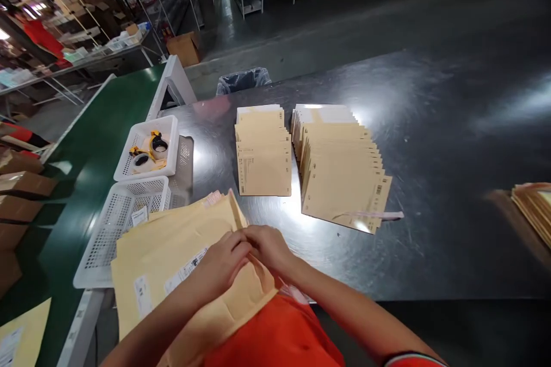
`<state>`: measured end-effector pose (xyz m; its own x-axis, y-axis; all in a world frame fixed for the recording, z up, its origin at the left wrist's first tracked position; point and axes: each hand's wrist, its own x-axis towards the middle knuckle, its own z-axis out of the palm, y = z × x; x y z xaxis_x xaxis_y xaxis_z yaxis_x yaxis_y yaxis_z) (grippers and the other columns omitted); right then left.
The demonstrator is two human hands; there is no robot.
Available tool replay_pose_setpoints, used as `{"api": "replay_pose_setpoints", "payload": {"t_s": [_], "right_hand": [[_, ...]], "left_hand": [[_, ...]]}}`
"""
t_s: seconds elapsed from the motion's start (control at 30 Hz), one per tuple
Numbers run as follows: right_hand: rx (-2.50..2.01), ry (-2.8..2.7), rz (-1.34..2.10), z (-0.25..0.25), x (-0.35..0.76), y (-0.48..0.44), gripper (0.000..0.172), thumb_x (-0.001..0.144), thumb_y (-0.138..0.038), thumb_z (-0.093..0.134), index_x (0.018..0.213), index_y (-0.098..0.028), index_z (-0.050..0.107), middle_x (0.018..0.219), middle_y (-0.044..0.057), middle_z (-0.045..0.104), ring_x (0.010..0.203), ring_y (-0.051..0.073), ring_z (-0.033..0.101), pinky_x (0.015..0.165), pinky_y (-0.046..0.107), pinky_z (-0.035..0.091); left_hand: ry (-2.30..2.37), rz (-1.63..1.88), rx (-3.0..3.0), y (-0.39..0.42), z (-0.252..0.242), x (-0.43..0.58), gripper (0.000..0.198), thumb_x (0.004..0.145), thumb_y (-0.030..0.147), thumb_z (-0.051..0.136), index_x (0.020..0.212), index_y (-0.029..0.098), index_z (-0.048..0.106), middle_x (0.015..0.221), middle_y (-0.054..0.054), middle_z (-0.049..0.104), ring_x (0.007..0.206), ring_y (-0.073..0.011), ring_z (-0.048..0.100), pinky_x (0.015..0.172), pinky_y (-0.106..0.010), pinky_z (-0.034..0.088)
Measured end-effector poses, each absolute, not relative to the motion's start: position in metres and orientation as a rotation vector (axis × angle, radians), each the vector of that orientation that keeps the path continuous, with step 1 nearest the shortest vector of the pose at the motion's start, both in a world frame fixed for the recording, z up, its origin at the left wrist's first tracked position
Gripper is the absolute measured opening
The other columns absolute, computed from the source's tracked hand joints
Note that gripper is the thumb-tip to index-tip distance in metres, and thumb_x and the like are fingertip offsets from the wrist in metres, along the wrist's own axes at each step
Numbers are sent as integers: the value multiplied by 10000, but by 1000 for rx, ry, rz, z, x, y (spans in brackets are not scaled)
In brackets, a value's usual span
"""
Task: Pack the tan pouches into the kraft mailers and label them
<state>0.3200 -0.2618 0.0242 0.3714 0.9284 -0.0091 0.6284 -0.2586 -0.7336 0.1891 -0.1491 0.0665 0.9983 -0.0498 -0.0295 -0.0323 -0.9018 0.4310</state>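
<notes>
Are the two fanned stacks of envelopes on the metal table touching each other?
Apart. The head view shows a strip of bare metal table between the left stack and the right stack.

Glossy metal table (430, 183), paper envelopes (340, 172)

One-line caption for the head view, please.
Both hands pinch a padded envelope's edge on a steel table beside two envelope stacks.

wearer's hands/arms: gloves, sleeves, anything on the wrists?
Both hands bare: left hand and right hand have no gloves, and no rings or watch are visible. Forearms bare. A short orange sleeve with a dark-striped cuff edge shows on the right arm.
</notes>
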Motion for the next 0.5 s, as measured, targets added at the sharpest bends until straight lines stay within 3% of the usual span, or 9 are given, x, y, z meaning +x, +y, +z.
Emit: {"api": "replay_pose_setpoints", "payload": {"t_s": [0.1,0.17,0.23,0.3,0.37,0.43,0.5], "right_hand": [[-2098,-1519,519,22,327,-292,300,948,-316,426,854,-220,694,756,18,663,677,141,569,560,248,261],[-2147,-1668,490,19,333,-319,328,943,-446,453,881,-222,684,723,14,639,620,138,548,528,265,221],[-2130,-1852,443,16,333,-340,362,869,-550,547,959,-218,659,718,5,624,585,141,525,513,277,195],[-2069,-2017,344,11,327,-352,304,869,-490,573,975,-211,633,734,0,623,574,140,507,512,284,193],[-1966,-2145,226,4,317,-355,160,929,-293,489,906,-204,619,747,0,626,593,136,505,522,290,212],[-1842,-2180,141,0,314,-353,228,945,-157,398,866,-197,608,760,1,634,622,131,513,536,289,247],[-1740,-2075,111,2,325,-351,253,961,-163,371,850,-197,596,728,-7,624,615,121,515,532,275,278]], "left_hand": [[155,26,2833,-135,50,162,543,922,224,455,1450,242,326,1503,-143,354,1304,-285,418,1011,-450,421],[344,42,2954,-125,33,141,676,916,301,487,1514,244,178,1563,-162,244,1397,-366,281,1051,-591,328],[430,25,3047,-118,17,127,714,919,367,480,1526,243,123,1572,-155,230,1431,-394,190,1065,-680,213],[407,32,3098,-112,5,122,721,927,401,460,1527,240,96,1578,-140,217,1448,-368,153,1091,-675,140],[384,58,3123,-109,1,122,722,930,418,451,1527,242,84,1585,-125,193,1458,-340,132,1112,-642,119],[385,79,3132,-105,1,125,717,933,422,445,1526,246,83,1587,-116,188,1461,-330,130,1115,-629,122],[392,84,3135,-102,3,126,718,930,430,449,1526,246,92,1585,-115,196,1458,-332,141,1114,-625,127]]}}
